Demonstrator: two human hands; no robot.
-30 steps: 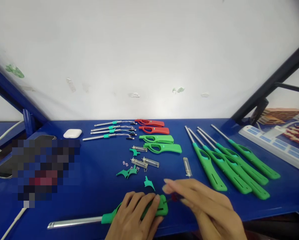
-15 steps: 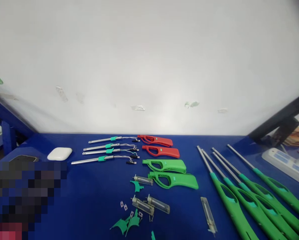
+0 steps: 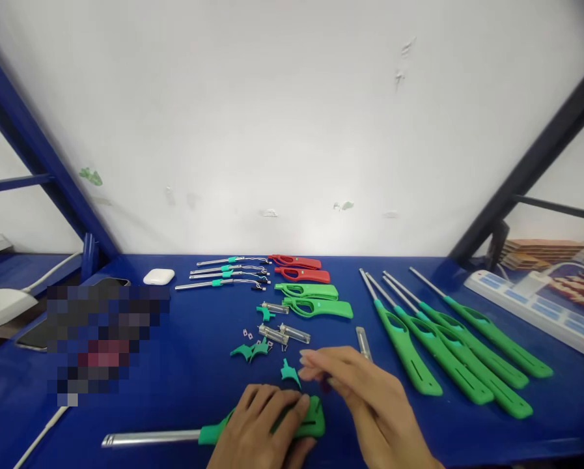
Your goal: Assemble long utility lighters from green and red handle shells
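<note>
Gripping 1 green lighter [image 3: 314,418], the left hand [image 3: 260,423] curls; the right hand [image 3: 364,391] bunches, contents unclear.

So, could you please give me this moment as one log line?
left hand: holding green lighter | right hand: beside lighter, grasp mostly hidden | nearby: teal piece

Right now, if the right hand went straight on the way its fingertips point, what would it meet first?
Probably the loose teal trigger-shaped piece, just left of the fingertips of the right hand. Height is unclear from this one view, so the hand might pass above it.
</note>
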